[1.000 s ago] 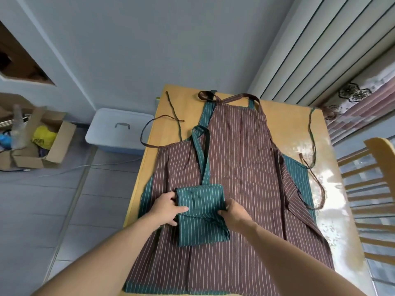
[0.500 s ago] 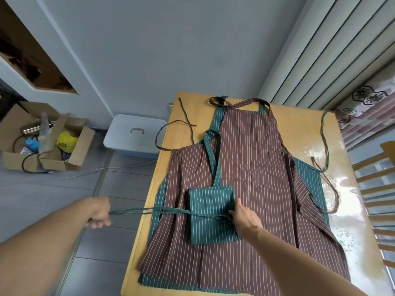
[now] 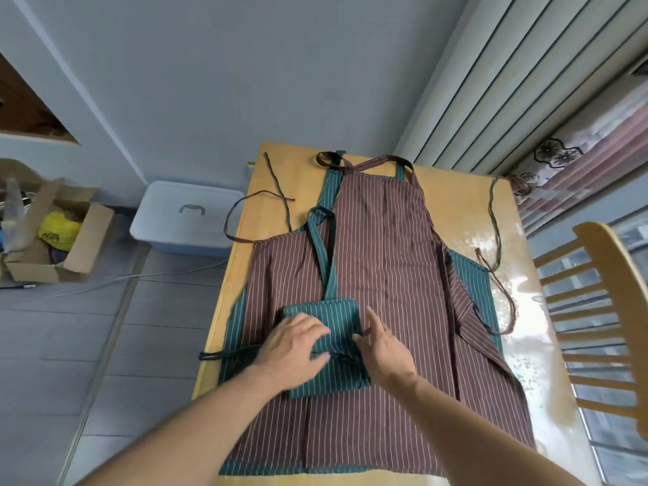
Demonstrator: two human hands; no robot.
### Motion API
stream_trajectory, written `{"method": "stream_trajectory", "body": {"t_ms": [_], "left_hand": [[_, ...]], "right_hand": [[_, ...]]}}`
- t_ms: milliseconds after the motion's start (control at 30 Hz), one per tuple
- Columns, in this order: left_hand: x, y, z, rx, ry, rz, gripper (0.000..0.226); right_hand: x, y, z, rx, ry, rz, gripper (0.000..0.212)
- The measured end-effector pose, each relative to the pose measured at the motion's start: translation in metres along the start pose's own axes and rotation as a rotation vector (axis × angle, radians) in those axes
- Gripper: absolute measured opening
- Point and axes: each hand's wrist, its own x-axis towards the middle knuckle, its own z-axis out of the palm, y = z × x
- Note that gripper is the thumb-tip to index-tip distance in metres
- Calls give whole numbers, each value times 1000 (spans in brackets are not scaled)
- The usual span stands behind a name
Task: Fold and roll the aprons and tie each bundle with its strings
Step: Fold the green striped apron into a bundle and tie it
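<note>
Wooden table [image 3: 452, 191] bore spread aprons; green bundle [image 3: 328, 320] lay atop. Left hand [image 3: 292, 345] and right hand [image 3: 384, 345] rested flat-fingered, gripping nothing. Soft, light cloth: best held at its strings [image 3: 338, 357].

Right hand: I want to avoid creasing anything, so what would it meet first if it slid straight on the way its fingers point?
Probably only the brown striped apron beneath the right hand.
</note>
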Motion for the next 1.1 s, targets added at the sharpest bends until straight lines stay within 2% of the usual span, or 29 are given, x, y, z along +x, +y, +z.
{"method": "stream_trajectory", "body": {"t_ms": [67, 100, 167, 233, 333, 400, 533, 600, 667, 733, 800, 900, 933, 1000, 1100], "left_hand": [[-3, 0, 21, 153, -224, -42, 105], [-6, -4, 30, 222, -281, -44, 118], [-11, -11, 40, 297, -306, -34, 126], [-12, -11, 40, 290, -288, -26, 119], [-13, -12, 37, 224, -258, -9, 104], [-18, -15, 33, 190, -244, 8, 99], [-33, -31, 25, 92, -253, 16, 95], [-36, -35, 24, 15, -221, -40, 91], [-37, -36, 22, -109, -167, -120, 78], [-35, -36, 18, -224, -135, -175, 63], [-30, -38, 15, -301, -106, -236, 52], [-20, -37, 9, -464, -41, -362, 24], [-18, -35, 4, -508, -21, -391, 17], [-15, -34, -3, -595, -26, -408, 7], [-11, -41, -4, -584, -83, -433, 80]], "right_hand": [[-12, -2, -2, -231, 92, -186, 70], [-18, -1, -1, -330, 71, -309, 74], [-28, -1, 4, -473, -51, -488, 83], [-32, 6, 16, -588, -133, -531, 86], [-34, 16, 30, -657, -154, -446, 86], [-35, 16, 30, -605, -123, -383, 86], [-29, 21, 17, -411, -89, -341, 69], [-23, 28, 7, -430, -160, -354, 75], [-18, 32, 0, -489, -253, -377, 88], [-16, 32, -2, -470, -251, -402, 89], [-14, 28, -4, -351, -185, -387, 76], [-1, 22, -12, 64, -160, -185, 41], [5, 22, -13, 172, -142, -153, 35], [15, 18, -16, 233, -169, -134, 33], [23, 7, -21, 243, -220, -99, 32]]}}
